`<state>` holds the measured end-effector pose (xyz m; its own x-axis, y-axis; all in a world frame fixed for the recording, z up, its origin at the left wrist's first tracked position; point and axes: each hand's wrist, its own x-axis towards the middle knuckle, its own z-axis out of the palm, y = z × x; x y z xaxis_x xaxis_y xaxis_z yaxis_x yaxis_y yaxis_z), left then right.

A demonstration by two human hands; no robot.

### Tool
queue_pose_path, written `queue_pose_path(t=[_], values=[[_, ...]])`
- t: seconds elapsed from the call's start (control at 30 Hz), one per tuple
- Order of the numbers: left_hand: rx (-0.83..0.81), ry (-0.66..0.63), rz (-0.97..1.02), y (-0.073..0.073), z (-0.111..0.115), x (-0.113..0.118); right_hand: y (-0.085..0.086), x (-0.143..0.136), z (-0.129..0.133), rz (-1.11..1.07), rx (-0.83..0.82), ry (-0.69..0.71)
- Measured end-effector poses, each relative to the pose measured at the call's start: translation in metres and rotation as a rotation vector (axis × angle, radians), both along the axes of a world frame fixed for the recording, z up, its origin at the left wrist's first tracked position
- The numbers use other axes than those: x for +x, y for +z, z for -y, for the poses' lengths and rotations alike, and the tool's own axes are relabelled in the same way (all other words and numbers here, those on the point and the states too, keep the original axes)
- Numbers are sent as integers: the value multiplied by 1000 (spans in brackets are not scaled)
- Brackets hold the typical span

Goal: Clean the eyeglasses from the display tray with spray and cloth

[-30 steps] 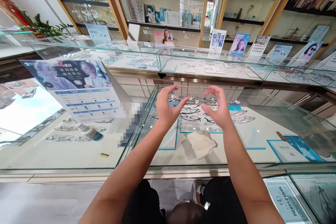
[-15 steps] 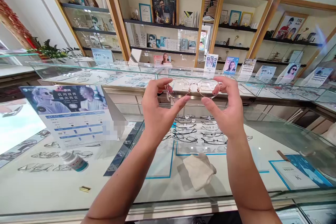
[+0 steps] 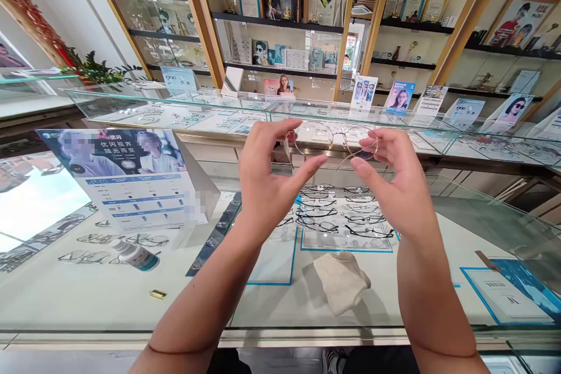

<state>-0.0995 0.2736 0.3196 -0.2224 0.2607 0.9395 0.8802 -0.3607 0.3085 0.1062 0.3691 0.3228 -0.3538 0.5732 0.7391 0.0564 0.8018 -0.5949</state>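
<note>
A pair of thin-rimmed eyeglasses (image 3: 339,135) with clear lenses is raised above the glass counter. My left hand (image 3: 272,178) grips its left side, index finger at the top of the rim and thumb lower down. My right hand (image 3: 401,178) has thumb and fingers around the right rim; its exact contact is hard to see. One thin temple arm slants below the bridge, and a small tag hangs by the left rim. Beneath the hands, a folded beige cloth (image 3: 342,283) lies on the counter.
A white spray bottle (image 3: 135,255) lies on its side at left, near a small gold piece (image 3: 158,294). A tent-shaped sign (image 3: 135,178) stands behind it. Rows of eyeglasses (image 3: 318,223) sit in the counter. Beyond is another glass display case (image 3: 205,117).
My right hand has moved right and its fingers have loosened and spread around the rim. The eyeglasses have tilted slightly, with a temple arm now showing below the bridge. The camera view has shifted.
</note>
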Motion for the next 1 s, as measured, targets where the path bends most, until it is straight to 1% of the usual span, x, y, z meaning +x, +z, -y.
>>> queue_pose_path(t=[0.13,0.33,0.47,0.6,1.0], values=[[-13,22,-10,2,1,1,0,0,0,2,13,-26],[-7,16,-30,3,2,1,2,1,4,32,28,-89],[-14,51,-12,3,3,1,3,1,6,44,23,-111],[3,46,6,4,4,2,3,1,6,45,10,-128],[-74,51,38,5,2,0,2,1,5,39,36,-171]])
